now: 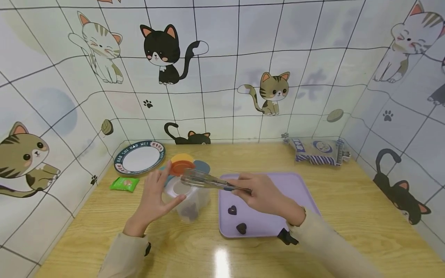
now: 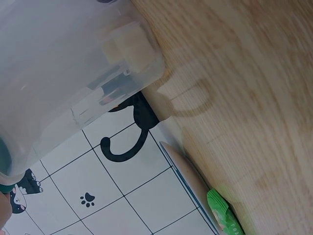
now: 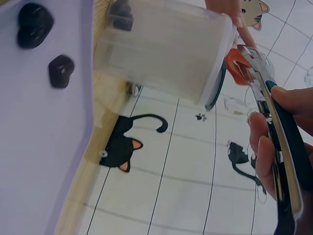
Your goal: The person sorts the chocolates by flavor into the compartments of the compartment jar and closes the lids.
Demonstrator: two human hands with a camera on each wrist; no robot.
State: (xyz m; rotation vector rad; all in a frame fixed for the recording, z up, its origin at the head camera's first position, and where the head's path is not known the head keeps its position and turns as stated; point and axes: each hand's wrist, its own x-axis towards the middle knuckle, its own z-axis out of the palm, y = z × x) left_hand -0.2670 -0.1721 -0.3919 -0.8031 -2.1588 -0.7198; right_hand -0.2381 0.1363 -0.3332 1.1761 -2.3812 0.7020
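My right hand point(image 1: 255, 191) grips metal tongs point(image 1: 212, 182) with dark handles, their tips over an uncovered opening of a translucent compartment container point(image 1: 191, 202). Dark pieces show at the bottom of its near compartment; pale cubes point(image 2: 129, 49) show through the wall in the left wrist view. My left hand point(image 1: 154, 197) is spread at the container's left side, thumb along the near rim and a straight finger by the raised orange lid point(image 1: 181, 167). Two dark heart-shaped chocolates point(image 1: 241, 228) lie on the purple tray point(image 1: 295, 183), below and right of the tongs.
A white plate point(image 1: 139, 159) with a patterned rim stands at the back left, a green packet point(image 1: 124, 184) in front of it. At the back right lies a printed bag point(image 1: 318, 151). Cat-patterned sheeting point(image 1: 222, 85) walls the wooden table point(image 1: 351, 200) behind and at both sides.
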